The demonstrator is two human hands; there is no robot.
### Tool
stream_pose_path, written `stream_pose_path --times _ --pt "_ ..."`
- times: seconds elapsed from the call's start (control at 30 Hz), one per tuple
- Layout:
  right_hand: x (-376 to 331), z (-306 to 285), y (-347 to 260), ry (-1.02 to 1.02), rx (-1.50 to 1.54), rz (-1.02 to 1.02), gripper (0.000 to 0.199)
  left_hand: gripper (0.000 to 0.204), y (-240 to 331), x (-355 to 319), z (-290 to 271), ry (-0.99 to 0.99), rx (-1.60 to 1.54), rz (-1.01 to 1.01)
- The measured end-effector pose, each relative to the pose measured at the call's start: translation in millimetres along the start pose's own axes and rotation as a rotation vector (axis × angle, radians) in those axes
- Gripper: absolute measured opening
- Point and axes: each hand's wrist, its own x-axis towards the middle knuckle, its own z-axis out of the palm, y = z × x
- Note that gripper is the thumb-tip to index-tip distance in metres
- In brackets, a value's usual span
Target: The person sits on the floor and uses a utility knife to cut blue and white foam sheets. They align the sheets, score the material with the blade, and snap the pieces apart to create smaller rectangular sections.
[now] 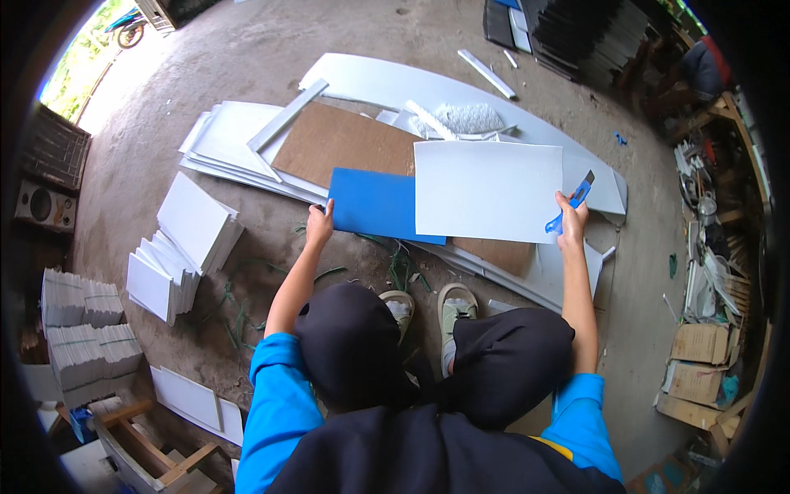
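Observation:
My left hand (319, 224) is closed on the left edge of a flat blue board (372, 202). A white foam-like sheet (490, 191) overlaps the board's right part and hides it there. At the sheet's right edge my right hand (573, 221) is closed around a blue utility knife (568, 206), its dark blade out and pointing up and away from me. The same hand also grips the sheet's edge. Under both lies a brown board (350, 142), resting on a pile of larger white sheets (383, 78) on the floor.
White strips (288, 115) and crumpled white packing (467, 119) lie on the pile. Stacks of cut white pieces (185, 239) stand at left, with green string (239, 325) nearby. Cardboard boxes (699, 362) line the right side. A wooden frame (156, 449) is at lower left.

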Motion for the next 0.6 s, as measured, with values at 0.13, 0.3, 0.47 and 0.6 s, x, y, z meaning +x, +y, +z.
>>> stream_pose_path --times 0.13,0.3,0.47,0.6 --pt "6 -9 38 0.099 0.054 0.179 0.031 0.057 25 14 -8 -0.082 0.138 0.098" --pt "13 21 75 0.089 0.136 0.292 0.028 0.06 21 45 -96 0.506 0.024 0.115" --pt "2 87 118 -0.047 0.063 0.34 0.026 0.054 28 61 -105 0.577 -0.446 0.281" --pt "11 72 145 -0.05 -0.29 -0.012 0.022 0.045 71 52 -48 0.227 -0.644 0.189"
